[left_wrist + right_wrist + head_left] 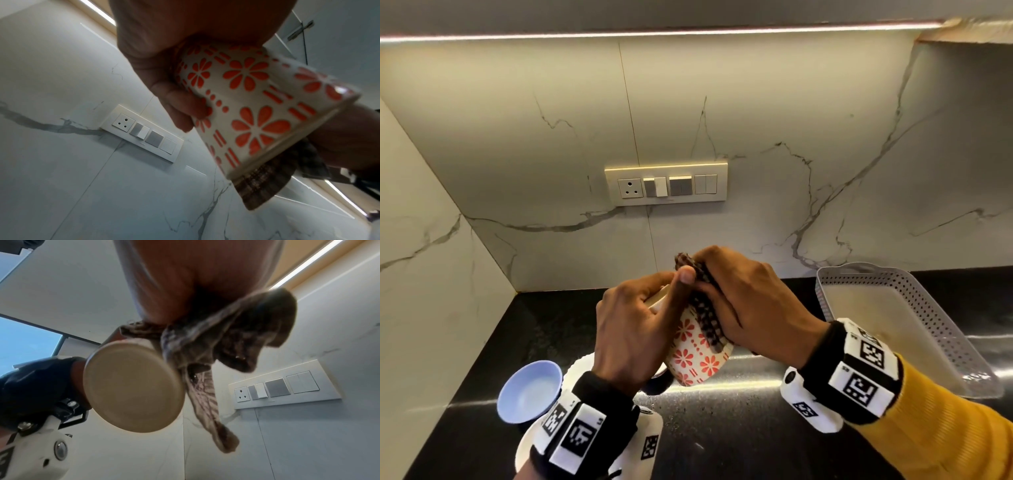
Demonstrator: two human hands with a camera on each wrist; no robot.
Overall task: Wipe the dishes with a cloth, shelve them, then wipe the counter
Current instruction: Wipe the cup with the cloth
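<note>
A white cup with orange flowers (697, 356) (252, 104) is held tilted above the black counter (722, 428). My left hand (640, 329) grips it near its mouth, with fingers curled round the wall (180, 104). My right hand (750, 308) holds a dark checked cloth (703, 308) (265, 186) (216, 340) pressed against the cup's side. The cup's plain cream base (133, 386) faces the right wrist camera, and the cloth hangs loose beside it.
A pale blue bowl (530, 390) and a white plate (582, 373) sit on the counter at lower left under my left wrist. A grey perforated basket (914, 318) stands at the right. A switch panel (666, 185) is on the marble wall behind.
</note>
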